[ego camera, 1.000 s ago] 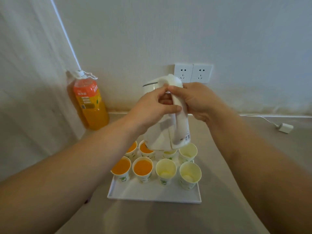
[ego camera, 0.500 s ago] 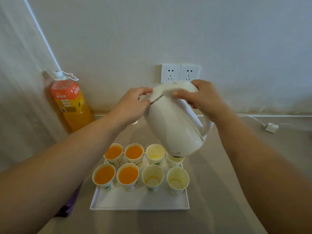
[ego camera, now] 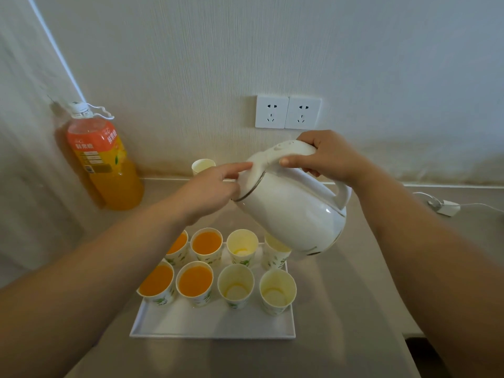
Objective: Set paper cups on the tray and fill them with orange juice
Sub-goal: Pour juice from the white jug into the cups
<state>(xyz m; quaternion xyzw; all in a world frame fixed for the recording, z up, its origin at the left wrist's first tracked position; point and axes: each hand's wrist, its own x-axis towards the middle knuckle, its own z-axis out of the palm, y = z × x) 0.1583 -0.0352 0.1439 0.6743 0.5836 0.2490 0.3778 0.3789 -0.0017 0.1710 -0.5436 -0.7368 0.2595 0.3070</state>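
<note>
Cups [ego camera: 236,286]: four unfilled. My right hand [ego camera: 330,156] clamps the kettle [ego camera: 294,214] handle, left hand [ego camera: 207,192] forefinger straight on the lid [ego camera: 261,162]. If it slips, I'd probably flood the tray [ego camera: 212,323].

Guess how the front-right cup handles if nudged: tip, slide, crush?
The cup looks empty, so probably light and apt to tip or skid on the smooth tray. Its paper wall likely dents under a firm pinch.

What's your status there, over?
Right grip holds kettle by handle, left grip fingertip on lid. Four cups hold juice, four don't, on tray. Kettle hangs over back-right cup.
</note>
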